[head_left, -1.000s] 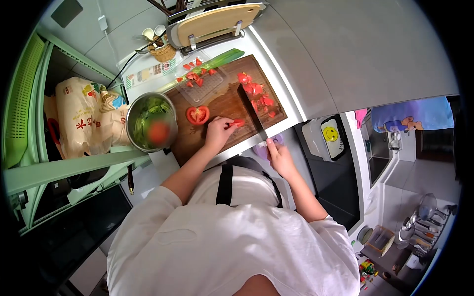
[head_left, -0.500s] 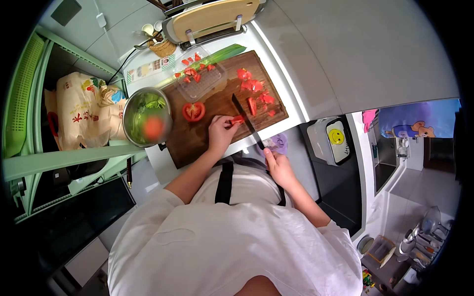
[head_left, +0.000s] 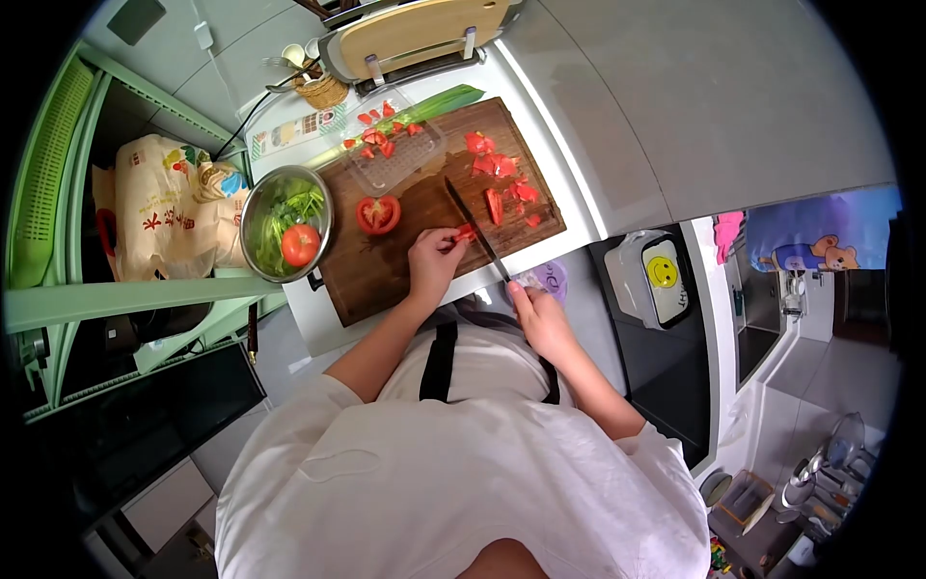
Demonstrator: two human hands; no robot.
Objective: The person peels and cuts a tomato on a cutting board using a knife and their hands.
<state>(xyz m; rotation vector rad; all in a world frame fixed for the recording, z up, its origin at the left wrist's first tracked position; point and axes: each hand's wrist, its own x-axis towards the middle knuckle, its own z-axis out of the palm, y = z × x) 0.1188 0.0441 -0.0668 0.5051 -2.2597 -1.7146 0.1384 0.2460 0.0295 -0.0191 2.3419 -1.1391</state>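
My right hand (head_left: 540, 318) is closed round the handle of a dark-bladed knife (head_left: 473, 224), whose blade lies across the wooden cutting board (head_left: 391, 265). Against the blade's left side, my left hand (head_left: 436, 255) pinches a small tomato piece (head_left: 465, 234). Half a tomato (head_left: 377, 215) rests cut side up, left of the knife. Chopped tomato pieces (head_left: 494, 164) are scattered to the right of the blade. A clear plastic tray (head_left: 395, 164) with more tomato bits sits on the board's far side, beside a long green onion (head_left: 439, 102).
A metal bowl (head_left: 327, 217) holding leafy greens and a whole tomato (head_left: 300, 245) stands left of the board. Behind are a rack with a light cutting board (head_left: 415, 41) and a basket of utensils (head_left: 321, 92). A green shelf (head_left: 145, 304) borders the left side; a lidded bin (head_left: 641, 275) is at right.
The knife has shifted slightly left, its blade now closer to the pinched tomato piece. My left hand stays nearly in place. The view has moved a little.
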